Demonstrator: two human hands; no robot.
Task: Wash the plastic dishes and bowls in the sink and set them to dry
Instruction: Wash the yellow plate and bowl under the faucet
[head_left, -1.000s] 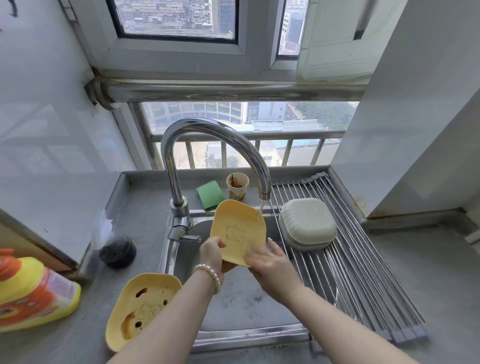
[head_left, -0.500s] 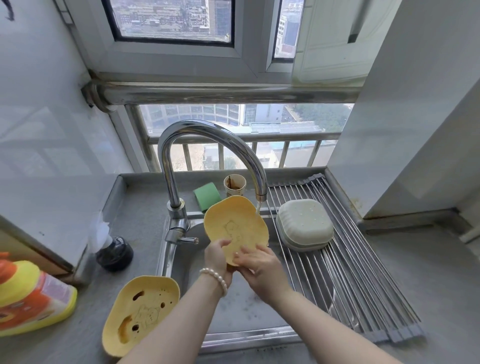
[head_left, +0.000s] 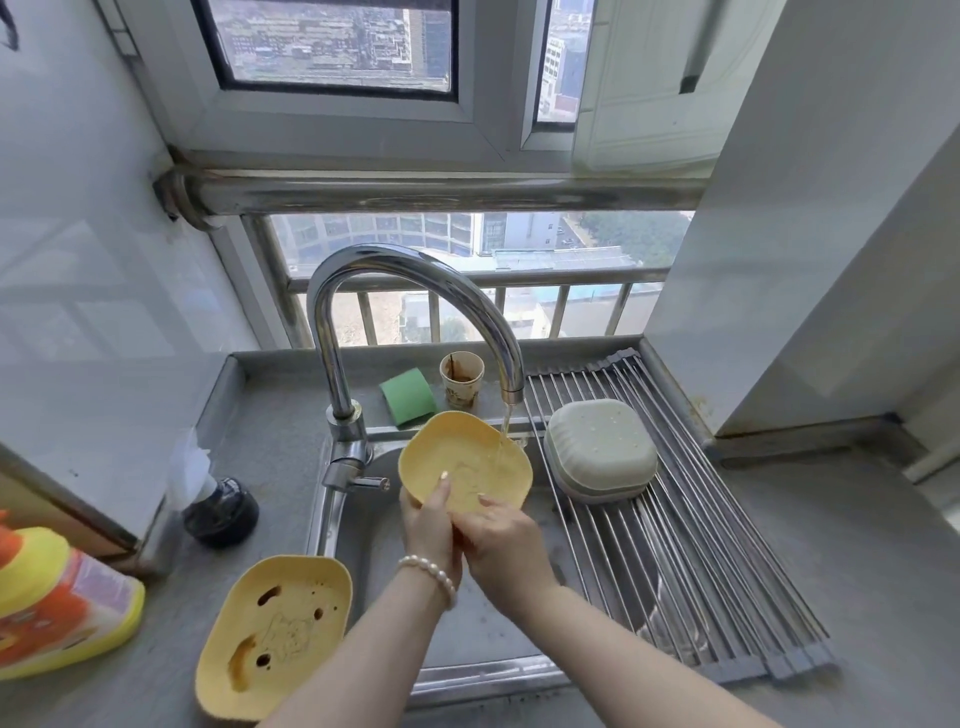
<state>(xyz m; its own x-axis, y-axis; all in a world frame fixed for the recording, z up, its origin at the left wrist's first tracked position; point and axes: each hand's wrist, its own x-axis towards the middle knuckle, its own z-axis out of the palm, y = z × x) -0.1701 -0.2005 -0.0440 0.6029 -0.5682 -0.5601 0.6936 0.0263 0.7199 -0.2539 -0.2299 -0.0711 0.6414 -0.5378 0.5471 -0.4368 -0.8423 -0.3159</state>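
A yellow plastic dish (head_left: 470, 457) is tilted over the sink (head_left: 363, 545), and water from the tap (head_left: 415, 280) runs onto its right side. My left hand (head_left: 431, 525) grips its lower left edge, thumb on the inside. My right hand (head_left: 501, 545) holds the lower rim, fingertips on the dish's inner face. A second yellow dish (head_left: 275, 629) with brown stains lies on the counter left of the sink. A pale green bowl (head_left: 600, 449) rests upside down on the roll-up drying rack (head_left: 691, 551).
A green sponge (head_left: 408, 396) and a stained paper cup (head_left: 461, 378) stand behind the tap. A black stopper (head_left: 221, 512) sits on the left counter, and a yellow and orange detergent bottle (head_left: 57, 608) lies at the far left. The grey counter (head_left: 857, 571) extends right.
The dish has been turned: its back faced me before, now its inside does, and the water falls into it. Both hands have shifted along its lower edge.
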